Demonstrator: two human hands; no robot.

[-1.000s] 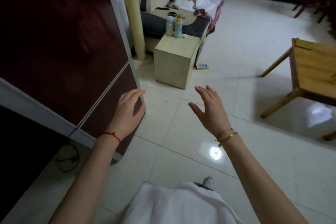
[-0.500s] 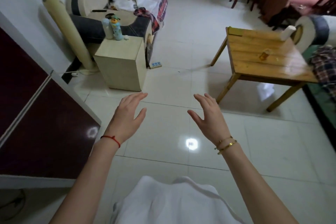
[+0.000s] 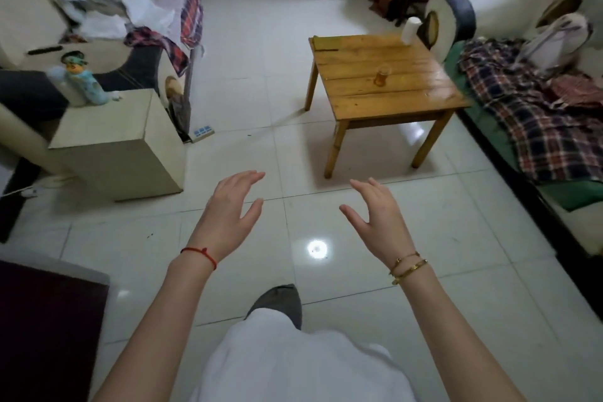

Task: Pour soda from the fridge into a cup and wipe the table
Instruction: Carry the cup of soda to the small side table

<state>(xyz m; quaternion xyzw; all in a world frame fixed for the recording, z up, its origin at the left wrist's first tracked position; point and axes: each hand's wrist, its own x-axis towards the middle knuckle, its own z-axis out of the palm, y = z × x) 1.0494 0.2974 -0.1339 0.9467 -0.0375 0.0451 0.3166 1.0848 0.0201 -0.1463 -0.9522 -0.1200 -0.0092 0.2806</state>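
both hands, left hand [image 3: 228, 215] and right hand [image 3: 378, 215], hang with fingers released, holding nothing. at one o'clock the cup [image 3: 383, 75] stands mid-table [image 3: 352, 98], already holding amber liquid. it looks like fragile, slippery glass, best held around its sides.

Varnished wooden table [image 3: 385, 88] gleams; clear glass cup [image 3: 382, 75] (amber inside); floor [image 3: 424, 271] of glossy white tile.
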